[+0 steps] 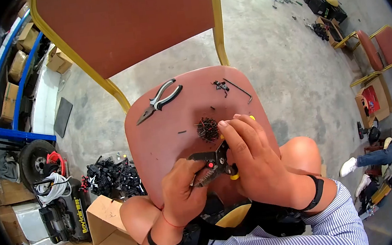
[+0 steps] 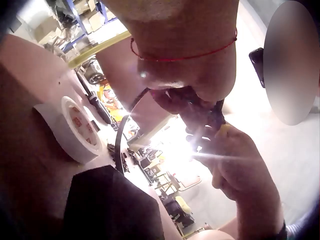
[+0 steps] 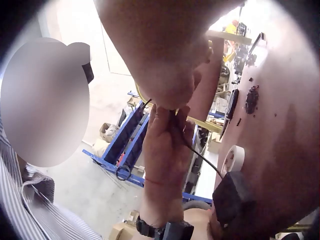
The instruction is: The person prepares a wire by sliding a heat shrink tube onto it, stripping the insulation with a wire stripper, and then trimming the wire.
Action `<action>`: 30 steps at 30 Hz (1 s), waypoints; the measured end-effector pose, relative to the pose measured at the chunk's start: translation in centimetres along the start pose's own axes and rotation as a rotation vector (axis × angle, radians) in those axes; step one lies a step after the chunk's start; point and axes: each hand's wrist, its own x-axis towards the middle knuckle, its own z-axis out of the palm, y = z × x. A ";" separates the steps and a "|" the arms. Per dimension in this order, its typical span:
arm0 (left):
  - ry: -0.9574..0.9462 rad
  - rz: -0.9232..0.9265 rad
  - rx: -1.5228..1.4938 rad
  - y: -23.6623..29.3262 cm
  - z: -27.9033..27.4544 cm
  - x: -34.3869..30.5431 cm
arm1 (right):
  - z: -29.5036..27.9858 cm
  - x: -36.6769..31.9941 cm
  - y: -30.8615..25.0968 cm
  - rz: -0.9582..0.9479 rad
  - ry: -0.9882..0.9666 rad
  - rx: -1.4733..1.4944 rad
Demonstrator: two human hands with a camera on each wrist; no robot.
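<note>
Watching red chair [image 1: 152, 141] fill mid-frame | right hand [image 1: 259, 156] right of centre, left hand [image 1: 183, 186] lower centre: former clasping black tool [image 1: 217, 161] just below centre, latter pinching black cable [image 3: 202, 159] (I read that from wrist views) | black scraps [image 1: 207, 129], centre

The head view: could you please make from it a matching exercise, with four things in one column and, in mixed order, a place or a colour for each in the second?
Column one
1. Pliers
2. Hex key
3. Black hand tool
4. Chair seat

Column two
A. reddish brown
B. in the left hand
C. black and light grey handles
D. near the seat's right edge

Right pairs: 1-C, 2-D, 3-B, 4-A
</note>
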 end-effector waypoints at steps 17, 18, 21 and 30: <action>-0.021 -0.047 -0.059 0.0 0.6 -0.4 | 0.1 -0.3 -0.3 -0.003 0.034 -0.058; -0.014 -0.044 -0.074 -0.2 0.7 -0.5 | 0.1 -0.3 -0.3 -0.002 0.035 -0.066; -0.007 -0.057 -0.115 -0.9 0.9 -1.3 | 0.3 -0.5 -0.1 -0.008 0.039 -0.096; 0.124 -0.022 -0.251 -1.2 2.6 -1.7 | 0.6 -0.4 -0.4 0.011 0.020 0.002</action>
